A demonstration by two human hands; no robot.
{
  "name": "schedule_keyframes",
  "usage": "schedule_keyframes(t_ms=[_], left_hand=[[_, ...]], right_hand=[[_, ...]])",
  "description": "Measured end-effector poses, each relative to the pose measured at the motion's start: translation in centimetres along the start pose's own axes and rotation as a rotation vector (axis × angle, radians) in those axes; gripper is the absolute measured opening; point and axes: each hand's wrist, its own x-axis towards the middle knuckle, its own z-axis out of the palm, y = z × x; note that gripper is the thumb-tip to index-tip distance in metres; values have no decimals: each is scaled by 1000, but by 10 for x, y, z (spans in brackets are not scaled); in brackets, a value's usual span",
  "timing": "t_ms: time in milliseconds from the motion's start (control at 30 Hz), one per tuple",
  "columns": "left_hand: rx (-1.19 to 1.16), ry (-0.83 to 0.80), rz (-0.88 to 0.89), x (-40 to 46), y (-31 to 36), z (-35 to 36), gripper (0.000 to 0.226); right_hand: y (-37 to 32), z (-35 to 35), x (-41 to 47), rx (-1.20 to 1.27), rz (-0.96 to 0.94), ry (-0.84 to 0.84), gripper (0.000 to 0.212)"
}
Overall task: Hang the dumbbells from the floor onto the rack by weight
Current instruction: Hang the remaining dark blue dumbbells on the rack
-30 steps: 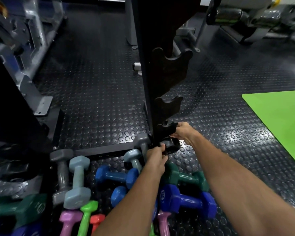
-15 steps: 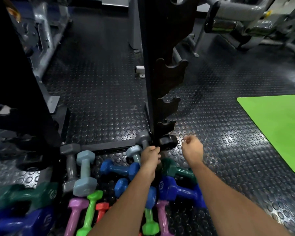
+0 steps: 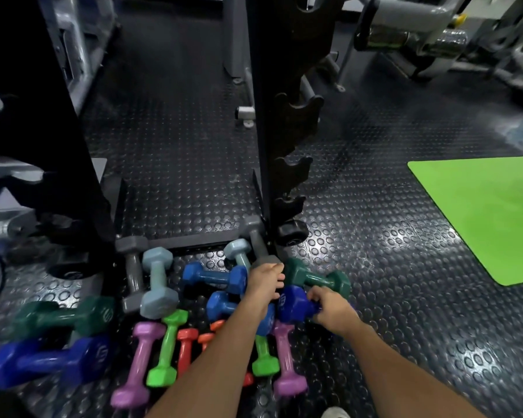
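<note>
A black dumbbell (image 3: 292, 233) hangs in the lowest cradle of the black upright rack (image 3: 272, 122), whose upper cradles hold nothing. Several coloured dumbbells lie on the floor in front of it. My right hand (image 3: 332, 310) curls round the handle of a dark blue dumbbell (image 3: 296, 303). Just behind that one lies a dark green dumbbell (image 3: 314, 277). My left hand (image 3: 266, 282) reaches over the pile near a grey dumbbell (image 3: 258, 245), its fingers loosely bent and holding nothing that I can see.
Light blue (image 3: 157, 282), blue (image 3: 212, 277), pink (image 3: 139, 363), bright green (image 3: 168, 348) and orange (image 3: 186, 348) dumbbells crowd the floor. A second dark green one (image 3: 64, 315) and dark blue one (image 3: 43, 362) lie at the left. A green mat (image 3: 480, 212) lies right. Gym machines stand behind.
Both hands have left the black dumbbell on the lowest cradle and come down to the floor pile. My right hand now grips the dark blue dumbbell.
</note>
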Motion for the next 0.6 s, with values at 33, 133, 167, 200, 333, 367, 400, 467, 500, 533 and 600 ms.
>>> schedule_keyframes(t_ms=[33,133,167,200,333,367,400,467,500,533,600], left_hand=[[2,-1,-2,0,-2,-1,12],[-16,5,-11,2,-8,-2,9],[-19,7,-9,3,-9,-3,11],[-19,9,-11,4,-11,-3,13],[-24,5,-24,9,-14,-3,12],[-25,5,-20,10,-13,-3,12],[-22,5,-18,11,-13,-3,11],[-24,1,-11,13,-12,-4,10],[-20,-4,-11,13,-11,-4,10],[-15,-11,-12,13,-11,-4,10],[-7,-21,-6,12,-12,-3,6]], right_hand=[[2,4,3,-26,-16,0,40],[6,12,9,-72,-48,-11,55],[7,13,11,-81,-57,-13,56],[8,13,12,-91,-58,-18,55],[10,7,15,-70,-59,-41,46],[11,5,17,-65,-65,-47,46],[10,4,17,-58,-63,-57,46],[11,2,17,-55,-72,-61,47],[13,1,16,-54,-85,-64,47],[13,-1,14,-48,-91,-69,45],[15,-3,10,-7,-89,-69,38]])
